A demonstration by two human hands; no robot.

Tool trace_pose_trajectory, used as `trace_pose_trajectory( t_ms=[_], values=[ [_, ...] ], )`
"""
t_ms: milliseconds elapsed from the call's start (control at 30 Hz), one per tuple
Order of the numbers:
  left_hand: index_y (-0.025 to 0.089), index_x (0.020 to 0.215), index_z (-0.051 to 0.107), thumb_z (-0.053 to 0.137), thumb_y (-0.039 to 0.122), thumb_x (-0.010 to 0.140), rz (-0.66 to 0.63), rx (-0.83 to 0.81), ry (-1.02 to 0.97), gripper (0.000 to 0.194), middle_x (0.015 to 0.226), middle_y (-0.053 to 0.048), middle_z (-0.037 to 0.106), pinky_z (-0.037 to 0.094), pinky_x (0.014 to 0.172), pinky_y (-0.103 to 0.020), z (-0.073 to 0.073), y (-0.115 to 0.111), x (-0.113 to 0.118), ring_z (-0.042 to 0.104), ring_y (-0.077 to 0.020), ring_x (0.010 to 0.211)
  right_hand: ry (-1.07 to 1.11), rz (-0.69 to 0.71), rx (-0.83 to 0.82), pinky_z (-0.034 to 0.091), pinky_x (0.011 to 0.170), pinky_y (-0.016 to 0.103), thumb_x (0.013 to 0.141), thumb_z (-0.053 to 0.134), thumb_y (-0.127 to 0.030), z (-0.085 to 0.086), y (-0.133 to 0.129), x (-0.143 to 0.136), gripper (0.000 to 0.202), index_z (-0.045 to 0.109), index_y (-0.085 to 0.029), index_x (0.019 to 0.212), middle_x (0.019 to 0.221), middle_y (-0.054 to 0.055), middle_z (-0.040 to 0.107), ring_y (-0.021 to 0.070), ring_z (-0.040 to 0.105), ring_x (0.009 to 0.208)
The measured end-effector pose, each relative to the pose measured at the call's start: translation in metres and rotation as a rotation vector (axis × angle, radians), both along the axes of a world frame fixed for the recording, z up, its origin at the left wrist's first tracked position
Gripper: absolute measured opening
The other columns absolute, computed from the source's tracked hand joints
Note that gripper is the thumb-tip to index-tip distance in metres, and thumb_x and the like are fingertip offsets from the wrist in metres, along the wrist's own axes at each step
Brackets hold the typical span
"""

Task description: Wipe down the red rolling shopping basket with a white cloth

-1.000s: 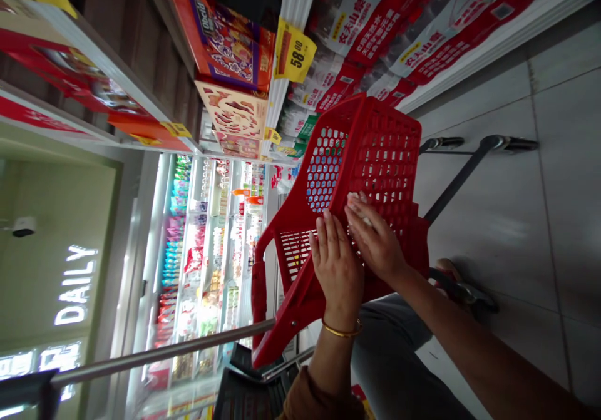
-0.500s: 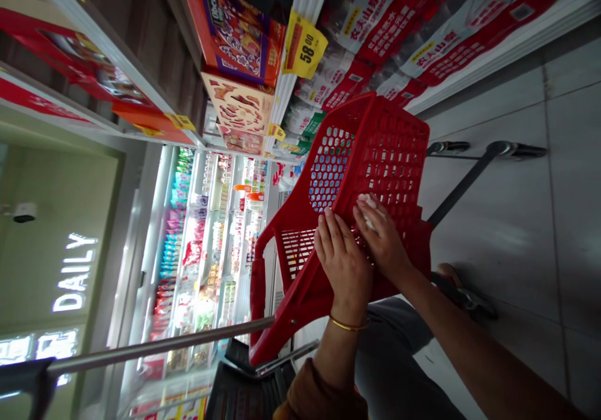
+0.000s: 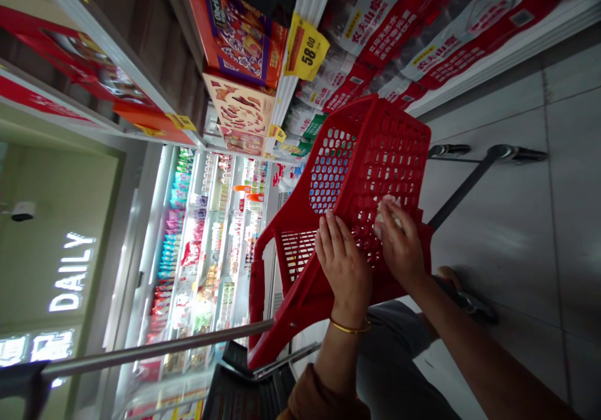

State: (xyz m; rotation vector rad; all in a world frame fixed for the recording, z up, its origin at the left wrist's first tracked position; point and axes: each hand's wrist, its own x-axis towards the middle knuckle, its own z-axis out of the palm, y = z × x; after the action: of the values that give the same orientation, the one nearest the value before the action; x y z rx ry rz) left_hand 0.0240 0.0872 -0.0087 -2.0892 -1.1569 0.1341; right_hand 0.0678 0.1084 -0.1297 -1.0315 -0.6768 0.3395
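Note:
The view is turned on its side. My left hand point(image 3: 345, 263), with a gold bracelet at the wrist, lies flat on the rim of a red plastic shopping cart point(image 3: 323, 288), fingers stretched out. My right hand point(image 3: 401, 241) presses a crumpled white cloth or tissue point(image 3: 379, 220) against the cart's red lattice side; its fingers partly cover the white piece. The two hands are apart. The cart has holes in its panels and a red handle.
Shelves hold boxes point(image 3: 244, 44) and packs of bottled water point(image 3: 375, 19), with a yellow price tag point(image 3: 306, 49). Behind the cart is a lit display of packaged goods point(image 3: 201, 238). A metal bar point(image 3: 159, 348) crosses the lower left. Cart legs point(image 3: 462, 188) stand on the tiled floor point(image 3: 507, 245).
My right hand has moved to the right across the lattice with the white piece, away from my left hand. My left hand has stayed on the rim.

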Motion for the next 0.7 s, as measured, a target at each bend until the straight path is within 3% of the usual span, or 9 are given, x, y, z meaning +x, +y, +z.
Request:
trace_pose_trajectory(
  t_ms=[133,233,433,700],
  values=[
    [0.01,0.148,0.027,0.039,0.012,0.094,-0.03,0.025,-0.036,0.056,0.149,-0.017,0.039,0.029,0.116,-0.049,-0.001,0.001,-0.002,0.027,-0.0272,0.144,0.011,0.11,0.154,0.037,0.116,0.046,0.095,0.046,-0.012,0.035,0.004,0.011,0.062,0.027,-0.036,0.148,0.152,0.003,0.038,0.0217,0.039,0.139],
    [0.012,0.149,0.026,0.041,0.015,0.095,-0.072,0.022,-0.073,0.056,0.147,-0.017,0.044,0.03,0.115,-0.048,0.0,0.002,-0.002,0.032,-0.0264,0.142,-0.029,0.246,0.226,0.033,0.118,0.048,0.097,0.044,-0.019,0.046,0.013,0.014,0.058,0.024,-0.041,0.147,0.157,-0.002,0.029,0.0214,0.03,0.143],
    [0.012,0.148,0.029,0.039,0.013,0.092,-0.108,-0.037,-0.175,0.057,0.145,-0.018,0.045,0.033,0.113,-0.048,0.003,0.001,0.0,0.035,-0.0263,0.139,-0.035,0.382,0.197,0.027,0.121,0.047,0.1,0.038,-0.03,0.037,0.022,0.009,0.046,0.033,-0.037,0.145,0.152,-0.004,0.039,0.0195,0.02,0.147],
    [0.013,0.147,0.031,0.036,0.008,0.087,-0.161,-0.053,-0.263,0.06,0.144,-0.018,0.046,0.033,0.111,-0.046,0.002,0.002,-0.004,0.037,-0.0246,0.138,-0.089,0.203,0.121,0.032,0.118,0.052,0.098,0.041,-0.018,0.021,0.017,0.012,0.052,0.031,-0.032,0.147,0.145,0.005,0.048,0.0223,0.03,0.143]
  ],
)
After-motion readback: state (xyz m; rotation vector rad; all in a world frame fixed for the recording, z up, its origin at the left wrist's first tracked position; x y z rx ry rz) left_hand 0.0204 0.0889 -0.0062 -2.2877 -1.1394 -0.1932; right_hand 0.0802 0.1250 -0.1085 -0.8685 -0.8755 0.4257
